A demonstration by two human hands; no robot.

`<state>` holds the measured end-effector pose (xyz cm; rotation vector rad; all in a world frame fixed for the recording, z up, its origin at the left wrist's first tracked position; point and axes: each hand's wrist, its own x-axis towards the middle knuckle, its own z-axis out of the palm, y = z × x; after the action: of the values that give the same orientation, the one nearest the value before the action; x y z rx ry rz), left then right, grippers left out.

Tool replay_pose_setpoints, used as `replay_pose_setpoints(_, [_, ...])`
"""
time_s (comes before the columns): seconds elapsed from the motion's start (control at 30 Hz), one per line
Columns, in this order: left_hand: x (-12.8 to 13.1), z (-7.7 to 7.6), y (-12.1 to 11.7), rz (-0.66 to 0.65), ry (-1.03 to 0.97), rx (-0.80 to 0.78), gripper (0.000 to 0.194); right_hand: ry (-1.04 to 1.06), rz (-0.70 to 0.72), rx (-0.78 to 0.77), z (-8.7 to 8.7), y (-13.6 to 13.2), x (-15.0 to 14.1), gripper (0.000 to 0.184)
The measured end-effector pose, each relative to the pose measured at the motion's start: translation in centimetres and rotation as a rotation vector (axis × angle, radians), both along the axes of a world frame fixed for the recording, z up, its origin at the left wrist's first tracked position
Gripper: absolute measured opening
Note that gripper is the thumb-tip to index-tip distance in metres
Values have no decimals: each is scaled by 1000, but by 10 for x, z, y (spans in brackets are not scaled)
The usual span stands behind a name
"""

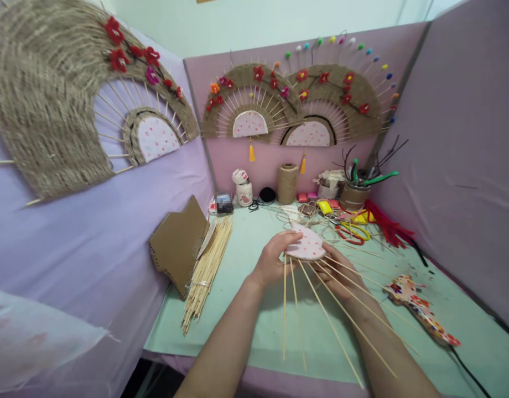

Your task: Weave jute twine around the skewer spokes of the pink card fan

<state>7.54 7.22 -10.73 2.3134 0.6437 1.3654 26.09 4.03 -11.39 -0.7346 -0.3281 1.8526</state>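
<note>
Both hands hold up a white half-round piece with pink dots [307, 243] above the table. Several thin bamboo sticks [330, 320] fan out from its edge toward me and to the right. My left hand [274, 261] grips the piece's left side, thumb on top. On the right side, my right hand [339, 272] has its thumb at the edge and its fingers curled beneath, among the sticks. The underside of the piece is hidden.
Left lie a bamboo stick bundle [208, 271] and brown cardboard [177, 243]. A glue gun [422, 312] with a cord rests right. Behind stand a twine spool [287, 184], red pipe cleaners [389, 224] and scissors [354, 231]. Twine fans [254, 83] hang on the walls.
</note>
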Motion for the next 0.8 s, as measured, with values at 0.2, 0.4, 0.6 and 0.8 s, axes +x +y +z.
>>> replay_pose_setpoints(0.2, [0, 3, -9, -114, -76, -48, 70, 62, 109, -36, -10, 4, 2, 19])
replay_pose_setpoints(0.4, [1, 3, -5, -161, -132, -30, 56, 141, 203, 5, -15, 9, 5, 19])
replay_pose_setpoints(0.6, [6, -1, 0, -149, -96, 87, 31, 134, 190, 93, -23, 12, 7, 26])
replay_pose_setpoints(0.8, [9, -6, -1, 11, -342, -7, 35, 29, 156, 305, -11, 2, -1, 30])
